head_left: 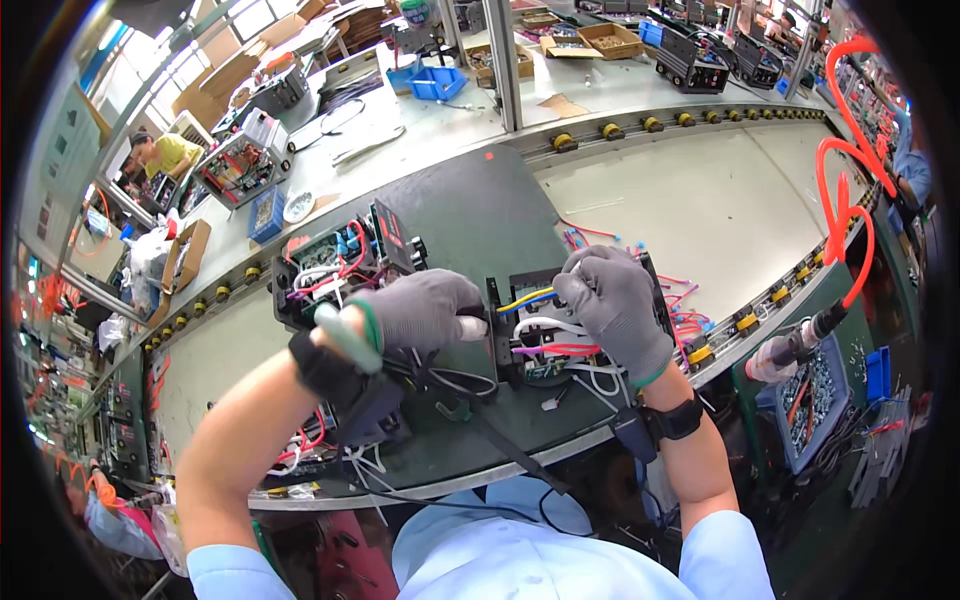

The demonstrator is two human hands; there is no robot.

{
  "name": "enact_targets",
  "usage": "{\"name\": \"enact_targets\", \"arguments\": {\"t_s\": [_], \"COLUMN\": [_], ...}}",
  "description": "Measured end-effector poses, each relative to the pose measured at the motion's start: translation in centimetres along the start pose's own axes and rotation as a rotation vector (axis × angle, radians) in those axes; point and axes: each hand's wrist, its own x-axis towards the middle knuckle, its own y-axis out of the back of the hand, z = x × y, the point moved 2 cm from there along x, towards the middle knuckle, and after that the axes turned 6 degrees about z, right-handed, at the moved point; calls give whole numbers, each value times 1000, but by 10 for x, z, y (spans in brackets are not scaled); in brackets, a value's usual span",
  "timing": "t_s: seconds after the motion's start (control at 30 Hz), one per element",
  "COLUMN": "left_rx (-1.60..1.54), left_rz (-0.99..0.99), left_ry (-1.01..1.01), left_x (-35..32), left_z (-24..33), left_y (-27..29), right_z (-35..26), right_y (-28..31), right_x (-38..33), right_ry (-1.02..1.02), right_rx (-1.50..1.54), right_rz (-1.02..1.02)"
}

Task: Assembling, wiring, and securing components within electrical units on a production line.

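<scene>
An open black electrical unit (545,374) with loose wiring lies in front of me on a dark green board. My right hand (620,310), in a grey glove, is closed over its far right part. The yellow and blue wires (530,299) run up into its pinched fingertips. My left hand (425,310), also gloved, is curled closed beside the unit's left edge; whatever its fingers hold is hidden. White and pink wires (565,350) stick out below my right hand. A second open unit (325,265) with a black front panel stands behind my left hand.
A roller conveyor edge (650,124) curves behind the dark board (470,200). On the right hang a coiled orange air hose (835,190) with a driver tool (790,350) and a blue-grey bin of screws (845,405). Another unit (300,445) sits under my left forearm. A person (165,155) works far left.
</scene>
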Motion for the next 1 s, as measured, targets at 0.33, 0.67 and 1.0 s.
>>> {"name": "enact_targets", "arguments": {"t_s": [0.33, 0.67, 1.0], "left_rx": [-900, -483, -834], "left_rz": [-107, 158, -8], "left_ry": [96, 35, 119], "left_x": [-39, -15, -4], "left_z": [-25, -18, -29], "left_y": [-34, -32, -36], "right_z": [4, 13, 6], "right_y": [0, -1, 0], "right_x": [-4, -7, -6], "right_ry": [-40, -217, -485], "right_rx": [80, 410, 652], "right_rz": [119, 201, 325]}}
